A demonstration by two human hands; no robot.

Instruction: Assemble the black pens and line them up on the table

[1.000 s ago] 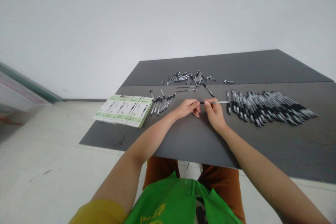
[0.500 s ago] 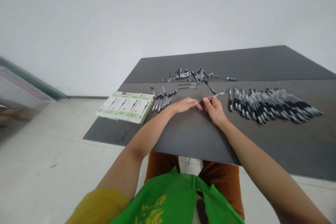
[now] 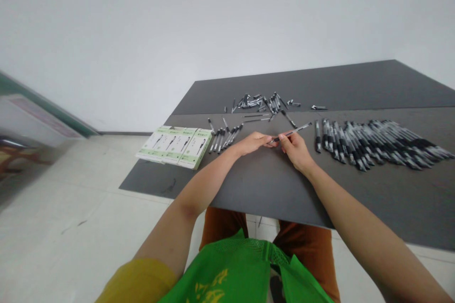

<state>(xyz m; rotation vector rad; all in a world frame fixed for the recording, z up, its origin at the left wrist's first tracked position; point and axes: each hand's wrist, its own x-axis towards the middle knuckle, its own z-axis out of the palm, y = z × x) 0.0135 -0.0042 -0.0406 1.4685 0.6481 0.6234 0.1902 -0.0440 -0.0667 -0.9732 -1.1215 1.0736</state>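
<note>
Above the dark table (image 3: pixel 270 184), both my hands grip one clear-barrelled pen (image 3: pixel 300 128) with a black grip section. My left hand (image 3: pixel 256 142) is closed around its dark lower end. My right hand (image 3: pixel 294 147) pinches it along the grip, and the clear barrel points up and to the right. My fingers partly cover the pen's tip. Left of my hands, several pen barrels (image 3: pixel 227 136) lie in a loose row. Behind them are thin refills (image 3: pixel 256 120) and a heap of caps and short parts (image 3: pixel 253 101).
Many clear and black pens (image 3: pixel 373 142) lie spread on the right of the table. White and green boxes (image 3: pixel 177 144) with pen pictures sit at the left edge. Loose caps (image 3: pixel 319 107) lie toward the back. A white wall (image 3: pixel 249 19) stands behind the table.
The view has shifted slightly, so everything on the table appears a little farther right. Both hands keep their hold on the pen, with only a slight change at the fingers.
</note>
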